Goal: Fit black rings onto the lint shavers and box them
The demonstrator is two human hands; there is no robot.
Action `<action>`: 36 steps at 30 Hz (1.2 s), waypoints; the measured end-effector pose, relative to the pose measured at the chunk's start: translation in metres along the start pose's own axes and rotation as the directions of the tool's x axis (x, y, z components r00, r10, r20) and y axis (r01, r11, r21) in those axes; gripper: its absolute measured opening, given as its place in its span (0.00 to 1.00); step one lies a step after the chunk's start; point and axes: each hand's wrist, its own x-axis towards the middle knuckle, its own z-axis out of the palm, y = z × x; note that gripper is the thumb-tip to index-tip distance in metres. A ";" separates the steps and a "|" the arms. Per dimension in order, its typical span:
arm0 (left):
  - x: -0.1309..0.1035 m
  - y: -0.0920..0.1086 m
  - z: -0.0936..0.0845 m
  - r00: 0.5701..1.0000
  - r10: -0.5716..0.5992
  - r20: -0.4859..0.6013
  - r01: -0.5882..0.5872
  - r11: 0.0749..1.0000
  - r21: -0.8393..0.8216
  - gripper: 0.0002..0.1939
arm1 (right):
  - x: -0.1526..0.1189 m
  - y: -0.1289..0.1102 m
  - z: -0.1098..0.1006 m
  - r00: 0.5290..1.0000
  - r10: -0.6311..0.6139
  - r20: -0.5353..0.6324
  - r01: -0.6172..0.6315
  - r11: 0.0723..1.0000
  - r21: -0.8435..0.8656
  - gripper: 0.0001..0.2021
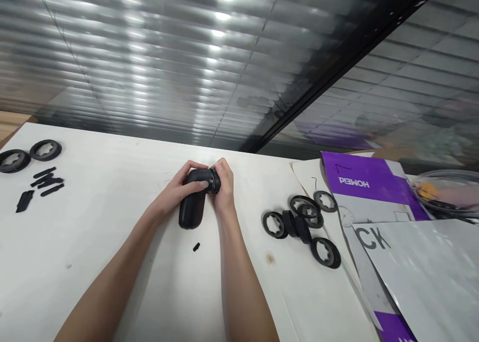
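A black handheld device (192, 212) with a rounded grip and a short, ridged round head lies tilted above the white table, or rests on it; I cannot tell which. My left hand (178, 189) is closed around its upper body, thumb laid across the side near the head. Around the ridged collar (214, 180) on the right end, my right hand (224, 184) is closed, its fingers partly hidden behind the device. A small black piece (196, 247) lies on the table just below, between my forearms.
Several black rings with grey notched centres (325, 252) lie to the right, and two ring stacks (45, 150) at far left. Near those are several thin black strips (48, 178) and a black clip-like part (24, 201). Purple-and-white cardboard (361, 179) covers the right side; a glass partition (168, 82) stands behind.
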 end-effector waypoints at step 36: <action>0.012 0.010 0.005 0.978 0.162 0.135 -0.177 0.978 0.113 0.17 | 0.001 -0.017 -0.003 0.996 0.084 -0.010 -0.085 0.996 -0.039 0.18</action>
